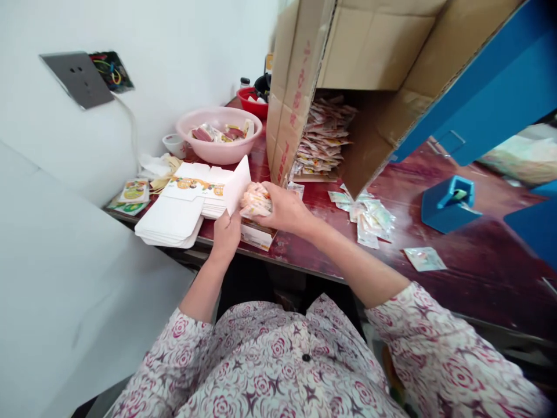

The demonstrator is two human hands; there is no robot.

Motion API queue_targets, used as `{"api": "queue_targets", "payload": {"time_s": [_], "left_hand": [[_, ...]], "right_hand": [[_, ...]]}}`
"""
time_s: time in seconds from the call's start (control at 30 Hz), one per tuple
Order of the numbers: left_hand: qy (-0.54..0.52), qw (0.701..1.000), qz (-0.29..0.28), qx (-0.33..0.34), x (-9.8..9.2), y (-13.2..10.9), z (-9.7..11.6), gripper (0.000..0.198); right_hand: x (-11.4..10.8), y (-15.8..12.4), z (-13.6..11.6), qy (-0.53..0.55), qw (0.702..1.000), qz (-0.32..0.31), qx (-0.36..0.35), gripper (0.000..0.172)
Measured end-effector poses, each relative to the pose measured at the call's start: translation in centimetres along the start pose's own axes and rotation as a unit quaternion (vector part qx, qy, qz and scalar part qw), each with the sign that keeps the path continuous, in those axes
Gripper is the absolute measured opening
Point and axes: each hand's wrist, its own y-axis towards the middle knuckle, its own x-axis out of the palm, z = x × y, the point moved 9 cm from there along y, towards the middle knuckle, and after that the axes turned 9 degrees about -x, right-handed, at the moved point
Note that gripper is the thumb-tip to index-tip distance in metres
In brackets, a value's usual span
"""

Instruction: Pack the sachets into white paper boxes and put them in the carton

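- Packet bundle [255, 200]: near the table's [487, 261] front edge, left of its middle, above a small box [257, 237] at that edge.
- The right hand [285, 206] is curled round the bundle; the left hand [227, 235] is just beside it, pinching an upright white flap [238, 184]. Whether the flap belongs to the small box cannot be told.
- The step in hand looks like bringing a gathered bundle to an opened box; the next move calls for keeping the packets square and the flap clear.
- Folded white cartons [172, 215] overhang the front edge towards the left corner; their orange printed band has cartoon figures, its lettering too small to read.
- Red characters run down the cardboard carton [287, 110], which holds piled packets [322, 139]; the upper ones look like "小心", the rest blurred.
- The small box's front bears a label, not legible.
- Loose packets [369, 217] lie mid-table, their print unreadable.
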Motion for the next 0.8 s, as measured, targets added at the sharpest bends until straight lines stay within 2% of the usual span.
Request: {"api": "queue_targets", "payload": {"time_s": [0.1,0.2,0.33,0.4,0.47,0.53,0.63,0.73,0.8], "left_hand": [[0.004,1.000,0.022,-0.011,-0.1,-0.1,-0.4,0.036],[0.003,1.000,0.020,0.000,0.4,0.0,-0.6,0.037],[-0.012,1.000,0.010,-0.008,0.8,0.0,-1.1,0.038],[-0.020,1.000,0.005,-0.016,0.9,-0.1,-1.4,0.040],[-0.023,1.000,-0.002,-0.020,1.0,-0.3,-1.5,0.044],[-0.022,1.000,-0.005,-0.018,1.0,-0.4,-1.6,0.047],[-0.010,1.000,0.008,-0.024,0.9,-0.3,-1.9,0.046],[-0.013,1.000,0.018,-0.019,0.8,-0.1,-1.8,0.044],[-0.031,0.999,0.010,-0.006,0.9,0.0,-1.4,0.043]], "right_hand": [[2.2,0.2,-0.3,-0.125,0.990,-0.057,-0.012,0.069],[3.6,0.3,-0.5,-0.171,0.980,-0.099,0.006,0.065],[3.0,0.8,-0.3,-0.123,0.984,-0.122,0.027,0.072],[2.1,0.8,-0.2,-0.064,0.987,-0.150,0.008,0.078],[1.0,0.6,-0.3,-0.024,0.985,-0.170,-0.029,0.073],[0.6,0.4,-0.6,-0.023,0.983,-0.167,-0.074,0.053],[1.6,0.2,-0.7,-0.076,0.984,-0.127,-0.097,0.027],[2.8,-0.1,-0.6,-0.133,0.984,-0.084,-0.079,0.025],[3.0,-0.9,-0.7,-0.144,0.983,-0.082,-0.073,0.024]]}}
